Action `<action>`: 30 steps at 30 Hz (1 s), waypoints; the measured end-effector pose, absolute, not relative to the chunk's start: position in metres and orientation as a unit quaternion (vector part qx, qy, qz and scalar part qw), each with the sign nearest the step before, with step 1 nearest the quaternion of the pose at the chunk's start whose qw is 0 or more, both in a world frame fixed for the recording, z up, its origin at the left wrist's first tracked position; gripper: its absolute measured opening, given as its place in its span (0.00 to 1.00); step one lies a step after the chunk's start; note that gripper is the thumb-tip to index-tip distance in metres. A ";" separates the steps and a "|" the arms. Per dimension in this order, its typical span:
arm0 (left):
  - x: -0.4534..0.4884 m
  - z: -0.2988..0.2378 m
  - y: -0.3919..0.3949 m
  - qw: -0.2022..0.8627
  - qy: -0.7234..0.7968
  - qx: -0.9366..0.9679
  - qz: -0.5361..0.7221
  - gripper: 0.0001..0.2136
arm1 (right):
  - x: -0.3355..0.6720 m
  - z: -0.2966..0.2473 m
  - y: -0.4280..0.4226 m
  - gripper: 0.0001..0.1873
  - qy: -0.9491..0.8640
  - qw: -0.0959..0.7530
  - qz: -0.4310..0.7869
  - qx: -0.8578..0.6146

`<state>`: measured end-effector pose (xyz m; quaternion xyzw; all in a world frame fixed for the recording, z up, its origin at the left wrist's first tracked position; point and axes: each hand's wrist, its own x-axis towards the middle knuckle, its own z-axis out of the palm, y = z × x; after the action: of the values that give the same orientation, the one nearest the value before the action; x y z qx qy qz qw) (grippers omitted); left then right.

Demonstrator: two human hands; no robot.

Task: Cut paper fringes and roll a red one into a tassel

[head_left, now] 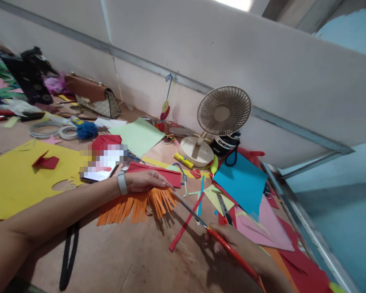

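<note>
My left hand [146,181], with a pale band on its wrist, is closed on an orange fringed paper strip [122,209]. Many narrow cuts hang from the strip's lower edge, and its upper edge is partly hidden under my fingers. In my right hand [224,240] is a pair of scissors with red handles [232,250]. Their long metal blades point up and left, with the tips at the right end of the strip, close to my left fingertips. Whether the blades are parted is hard to make out. A narrow red paper strip [186,224] lies below the blades.
Behind my left hand are a phone [102,166] and red paper [158,173]. A small fan [198,151] stands near the wall. To the right lie blue paper [240,179], a craft knife [225,208] and pink paper [268,230]. Yellow paper [15,179] covers the left.
</note>
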<state>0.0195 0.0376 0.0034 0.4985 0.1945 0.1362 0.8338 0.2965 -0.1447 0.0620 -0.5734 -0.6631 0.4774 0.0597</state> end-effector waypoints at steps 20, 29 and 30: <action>0.020 -0.004 0.040 0.839 0.206 0.481 0.152 0.08 | 0.288 0.071 -0.142 0.18 -0.666 0.060 0.459 -0.585; 0.019 -0.004 0.040 0.832 0.224 0.483 0.155 0.08 | 0.296 0.081 -0.148 0.21 -0.698 0.012 0.436 -0.568; 0.019 -0.005 0.041 0.831 0.235 0.477 0.164 0.08 | 0.298 0.084 -0.148 0.23 -0.702 0.008 0.430 -0.567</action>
<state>0.0193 0.0413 -0.0047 0.4775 0.2353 0.1637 0.8306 0.2984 -0.1483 0.0835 -0.5673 -0.7020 0.4304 0.0085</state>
